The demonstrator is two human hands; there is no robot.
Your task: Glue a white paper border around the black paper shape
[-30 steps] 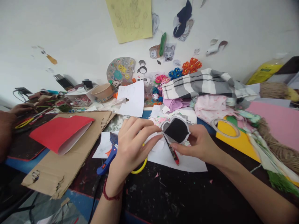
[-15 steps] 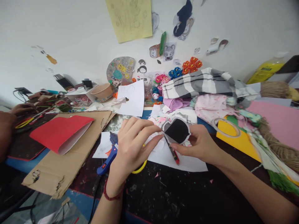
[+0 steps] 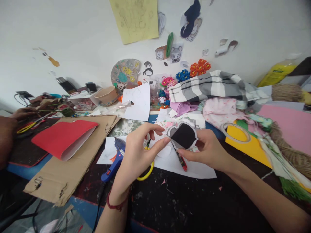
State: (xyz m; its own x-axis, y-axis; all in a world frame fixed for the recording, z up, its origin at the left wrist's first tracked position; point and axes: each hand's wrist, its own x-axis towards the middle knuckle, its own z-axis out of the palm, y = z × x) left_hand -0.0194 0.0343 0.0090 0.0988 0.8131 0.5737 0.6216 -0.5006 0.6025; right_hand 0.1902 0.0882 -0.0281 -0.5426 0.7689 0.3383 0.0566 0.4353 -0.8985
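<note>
My right hand (image 3: 210, 149) holds a small cutout (image 3: 184, 136) of black and grey with a white border, thumb in front and fingers behind. At the cutout's left edge, the thumb and index finger of my left hand (image 3: 143, 149) close in a pinch. Below the cutout, a red and black pen-like tool (image 3: 182, 161) lies on white paper (image 3: 199, 171). Yellow-handled scissors (image 3: 148, 173) are partly hidden behind my left hand. A blue glue gun (image 3: 113, 168) rests just left of that hand.
Red folded paper (image 3: 63, 137) lies on cardboard (image 3: 73, 174) at the left. Another person's hand (image 3: 24, 113) is at the far left. A tape roll (image 3: 236, 133) sits on yellow paper (image 3: 247, 147) at the right, near fabrics (image 3: 221, 111) and twine (image 3: 289, 149).
My left hand has turned, and its fingers have curled in towards the cutout's left edge. My right hand keeps the cutout in nearly the same place.
</note>
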